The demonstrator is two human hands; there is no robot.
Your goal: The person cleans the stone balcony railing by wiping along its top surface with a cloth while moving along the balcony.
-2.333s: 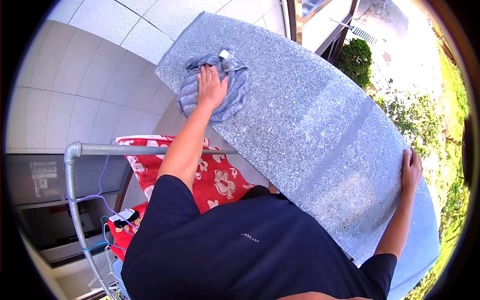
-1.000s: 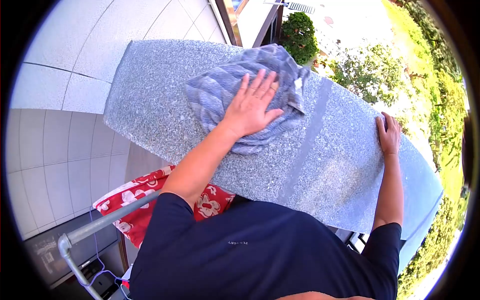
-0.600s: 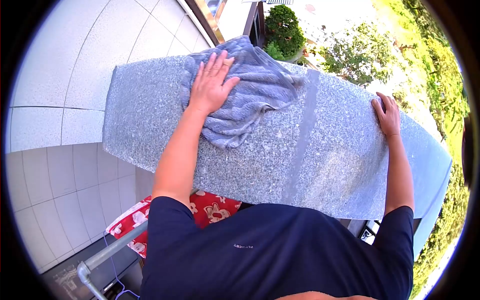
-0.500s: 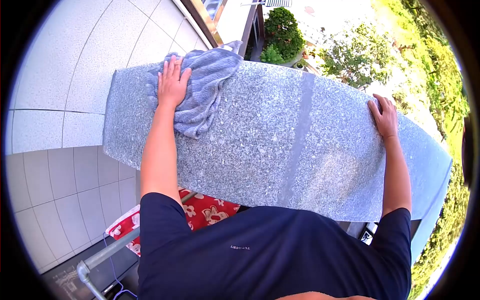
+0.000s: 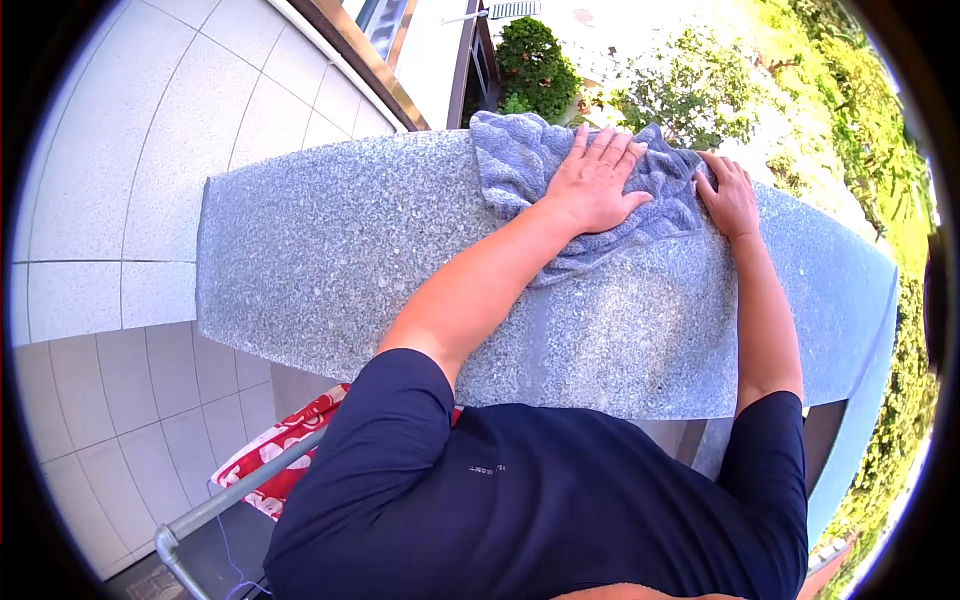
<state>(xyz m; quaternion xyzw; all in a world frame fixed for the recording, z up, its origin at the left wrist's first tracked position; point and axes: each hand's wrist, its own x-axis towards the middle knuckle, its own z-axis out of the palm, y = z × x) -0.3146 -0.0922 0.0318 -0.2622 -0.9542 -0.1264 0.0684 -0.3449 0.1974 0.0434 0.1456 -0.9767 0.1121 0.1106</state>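
A rumpled grey-blue towel [image 5: 510,165] lies across the far part of a speckled grey stone slab [image 5: 330,260]. My left hand [image 5: 597,188] presses flat on the towel with its fingers spread. Just right of the towel, my right hand [image 5: 732,200] rests at the slab's far edge, thumb apart and fingers bent slightly toward the edge. The right thumb is close to the towel's border; whether they touch I cannot tell. A smooth grey seam [image 5: 535,345] crosses the slab below the towel.
A tiled wall [image 5: 85,190] borders the slab on the left. Below it are a metal pipe rail [image 5: 240,485] and a red-and-white patterned cloth [image 5: 262,462]. Beyond the far edge, a bush [image 5: 535,65] and other greenery stand lower down.
My left hand has slid the towel right along the slab, across the seam toward my right hand. My right hand stays at the far edge, shifted a little left in view.
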